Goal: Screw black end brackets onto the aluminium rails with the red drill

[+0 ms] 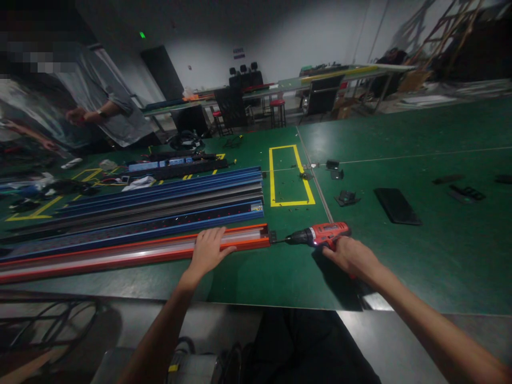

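Note:
A long orange-red channel [132,252] lies along the near side of the green table. Resting on it near its right end is my left hand [208,249], fingers over the far edge and thumb apart on the near side. My right hand [352,256] is wrapped round the grip of a red and black power drill [326,234]. The drill points left, its bit at a small black end piece [272,236] on the channel's right end. Whether the bit touches a screw is too small to tell.
Blue and black channels [172,213] lie parallel behind the orange one. Beyond the drill are black parts [347,198] and a flat black object [397,206]. Yellow tape [293,202] frames scattered screws. People stand at the far left, near wiring.

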{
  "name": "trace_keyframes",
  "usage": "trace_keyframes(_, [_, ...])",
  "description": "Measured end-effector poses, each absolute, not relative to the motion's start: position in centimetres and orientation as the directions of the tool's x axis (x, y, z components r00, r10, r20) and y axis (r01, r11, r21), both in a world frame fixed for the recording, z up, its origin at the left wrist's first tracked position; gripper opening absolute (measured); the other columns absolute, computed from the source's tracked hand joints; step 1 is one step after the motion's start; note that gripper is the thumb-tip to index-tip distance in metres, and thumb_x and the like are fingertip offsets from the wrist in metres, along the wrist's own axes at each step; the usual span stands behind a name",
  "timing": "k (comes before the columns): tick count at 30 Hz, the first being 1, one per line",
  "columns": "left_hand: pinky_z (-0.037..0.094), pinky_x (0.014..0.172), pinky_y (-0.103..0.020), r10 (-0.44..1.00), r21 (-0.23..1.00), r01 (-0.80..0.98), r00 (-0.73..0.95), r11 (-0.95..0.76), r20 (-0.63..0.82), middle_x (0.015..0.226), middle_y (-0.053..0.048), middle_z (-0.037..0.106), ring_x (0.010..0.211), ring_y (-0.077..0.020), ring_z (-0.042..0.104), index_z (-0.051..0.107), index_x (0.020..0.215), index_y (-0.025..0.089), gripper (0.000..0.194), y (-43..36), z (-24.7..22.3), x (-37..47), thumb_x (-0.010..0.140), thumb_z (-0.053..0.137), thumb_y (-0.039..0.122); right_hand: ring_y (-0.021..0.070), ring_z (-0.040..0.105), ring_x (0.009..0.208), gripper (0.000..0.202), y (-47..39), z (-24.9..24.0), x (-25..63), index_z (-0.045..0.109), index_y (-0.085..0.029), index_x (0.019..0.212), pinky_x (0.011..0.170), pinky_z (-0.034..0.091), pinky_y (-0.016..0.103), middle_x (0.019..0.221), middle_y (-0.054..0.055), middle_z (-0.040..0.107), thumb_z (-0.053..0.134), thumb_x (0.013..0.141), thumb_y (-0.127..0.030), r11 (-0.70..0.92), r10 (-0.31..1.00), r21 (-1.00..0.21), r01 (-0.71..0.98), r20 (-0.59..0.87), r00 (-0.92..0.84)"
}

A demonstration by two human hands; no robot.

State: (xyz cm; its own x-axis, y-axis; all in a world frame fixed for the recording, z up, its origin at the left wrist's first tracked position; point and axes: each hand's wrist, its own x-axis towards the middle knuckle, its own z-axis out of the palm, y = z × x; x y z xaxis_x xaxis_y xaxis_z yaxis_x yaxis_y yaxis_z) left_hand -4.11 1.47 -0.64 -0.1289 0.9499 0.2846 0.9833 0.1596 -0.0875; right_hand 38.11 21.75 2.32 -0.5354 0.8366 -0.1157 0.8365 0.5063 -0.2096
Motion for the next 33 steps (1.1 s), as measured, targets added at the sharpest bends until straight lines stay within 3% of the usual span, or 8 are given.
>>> trace_keyframes(8, [0.043,0.103,-0.050,0.949,-0.098,0.982,-0.126,0.160,0.288,0.133,-0.021,0.069,0.120,-0.0365,0.062,0.059,0.142,0.012,0.089,1.5,-0.6,-4.1,0.097,0.030,0.083,0.0289,0.069,0.067,0.053,21.3,3.5,37.6,0.071,-0.014,0.084,0.062,0.045,0.037,0.074,0.017,0.071,0.047,0.093,-0.060,0.439,0.851,-0.208,0.874,-0.215,-0.479])
trace_keyframes(21, [0.042,0.106,-0.053,0.952,-0.084,0.984,-0.131,0.160,0.278,0.134,-0.023,0.068,0.122,-0.0378,0.060,0.060,0.143,0.012,0.086,1.4,-0.6,-4.1,0.099,0.033,0.081,0.0292,0.068,0.068,0.054,21.4,3.4,37.8,0.073,-0.013,0.086,0.063,0.048,0.038,0.076,0.018,0.071,0.044,0.097,-0.058,0.494,0.834,-0.156,0.855,-0.192,-0.517])
trace_keyframes(33, [0.043,0.105,-0.051,0.952,-0.106,0.980,-0.134,0.169,0.276,0.135,-0.022,0.068,0.121,-0.0367,0.061,0.061,0.143,0.014,0.082,1.5,-0.5,-4.0,0.099,0.037,0.079,0.0258,0.065,0.061,0.051,21.2,3.6,37.6,0.071,-0.016,0.081,0.061,0.047,0.037,0.073,0.016,0.071,0.046,0.093,-0.059,0.447,0.848,-0.208,0.870,-0.212,-0.486])
